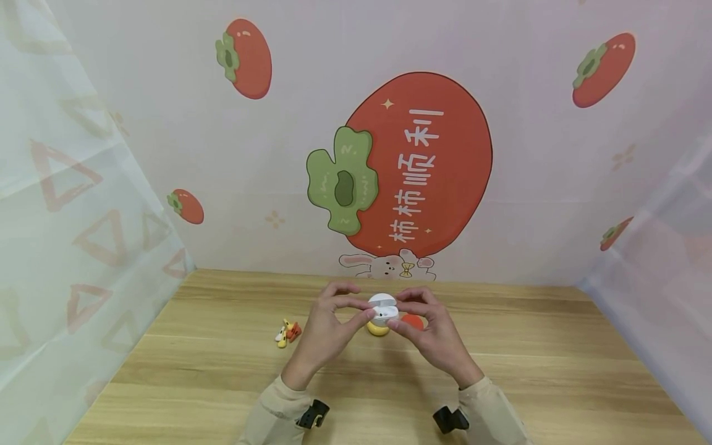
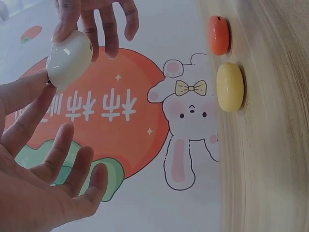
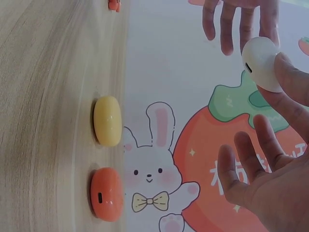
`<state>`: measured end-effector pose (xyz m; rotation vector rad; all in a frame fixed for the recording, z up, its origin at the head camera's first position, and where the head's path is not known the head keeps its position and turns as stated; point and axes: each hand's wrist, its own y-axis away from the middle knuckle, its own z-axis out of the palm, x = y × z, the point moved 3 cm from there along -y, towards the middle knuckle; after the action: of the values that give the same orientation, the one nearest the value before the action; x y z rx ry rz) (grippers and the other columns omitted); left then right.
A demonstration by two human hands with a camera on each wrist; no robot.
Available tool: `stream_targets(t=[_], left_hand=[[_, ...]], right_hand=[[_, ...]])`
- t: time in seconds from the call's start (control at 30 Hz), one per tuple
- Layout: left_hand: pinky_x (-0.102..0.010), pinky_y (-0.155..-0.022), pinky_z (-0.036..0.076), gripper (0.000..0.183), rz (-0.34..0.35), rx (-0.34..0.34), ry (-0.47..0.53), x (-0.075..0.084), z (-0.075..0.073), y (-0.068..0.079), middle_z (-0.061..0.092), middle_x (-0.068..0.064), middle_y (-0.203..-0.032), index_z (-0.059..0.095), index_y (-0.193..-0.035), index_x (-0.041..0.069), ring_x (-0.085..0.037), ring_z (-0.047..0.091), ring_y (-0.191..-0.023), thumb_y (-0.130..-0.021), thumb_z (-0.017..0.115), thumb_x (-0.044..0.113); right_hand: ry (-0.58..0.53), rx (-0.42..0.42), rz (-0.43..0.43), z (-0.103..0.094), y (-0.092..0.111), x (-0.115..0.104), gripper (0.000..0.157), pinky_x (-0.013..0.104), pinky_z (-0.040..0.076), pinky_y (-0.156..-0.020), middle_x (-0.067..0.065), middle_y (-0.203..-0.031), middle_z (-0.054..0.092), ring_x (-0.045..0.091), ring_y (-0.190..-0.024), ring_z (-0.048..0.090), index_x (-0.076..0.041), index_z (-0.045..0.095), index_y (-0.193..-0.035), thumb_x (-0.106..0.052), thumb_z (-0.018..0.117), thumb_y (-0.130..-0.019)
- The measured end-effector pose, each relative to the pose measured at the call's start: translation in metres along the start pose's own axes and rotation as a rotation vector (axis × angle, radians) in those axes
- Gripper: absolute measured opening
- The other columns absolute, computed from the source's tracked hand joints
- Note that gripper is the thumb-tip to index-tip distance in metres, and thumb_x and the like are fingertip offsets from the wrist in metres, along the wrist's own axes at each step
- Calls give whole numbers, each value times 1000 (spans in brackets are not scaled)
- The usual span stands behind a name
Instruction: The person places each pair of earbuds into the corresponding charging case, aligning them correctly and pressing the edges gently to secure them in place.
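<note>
White case (image 1: pixel 385 314) is resting between left hand (image 1: pixel 328 321) and right hand (image 1: pixel 435 327), both pinching it, neither nearer, its long axis joining the 2 grips.

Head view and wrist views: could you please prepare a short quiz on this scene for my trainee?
1. True or false: the white case, held between the left hand and the right hand, is open.
2. Which case rests on the table next to the orange case? A) green B) yellow C) black
3. Fill in: the pile of small pieces lies to the ___ of the left hand.

Key: 1. True. 2. B, the yellow case. 3. Left.
</note>
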<state>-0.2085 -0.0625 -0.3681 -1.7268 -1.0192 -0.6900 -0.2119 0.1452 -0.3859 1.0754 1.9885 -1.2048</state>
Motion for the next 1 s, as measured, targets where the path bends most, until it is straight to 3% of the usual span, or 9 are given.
stream_targets(t=[0.4,0.6,0.83,1.0], left_hand=[[-52,-96,46,8,-24,-5,-27,1,-10,-1,62,-1,-117,81,-90,17,-24,57,-115,-85,85,22],[-53,-102,42,10,-57,4,-75,-4,-28,-2,62,-3,-119,80,-94,16,-26,58,-117,-86,83,22],[-54,-107,39,18,-129,2,-113,-16,-56,-5,64,-7,-123,78,-105,10,-28,57,-122,-89,80,19],[-58,-106,39,26,-147,-15,-189,-27,-76,-4,63,-15,-130,74,-115,8,-33,54,-127,-93,76,20]], right_hand=[[13,9,3,-2,0,2,25,51,48,-97,1,-119,60,22,-115,55,-9,79,-111,-13,82,-87],[7,15,31,-3,0,1,23,43,53,-92,2,-120,59,22,-114,55,-10,79,-110,-15,81,-88],[-54,12,43,-4,0,2,22,35,60,-73,7,-121,57,31,-113,56,-7,78,-110,-12,80,-88],[-52,16,40,-3,0,3,22,32,59,-77,6,-121,57,30,-112,57,-6,78,-110,-11,80,-88]])
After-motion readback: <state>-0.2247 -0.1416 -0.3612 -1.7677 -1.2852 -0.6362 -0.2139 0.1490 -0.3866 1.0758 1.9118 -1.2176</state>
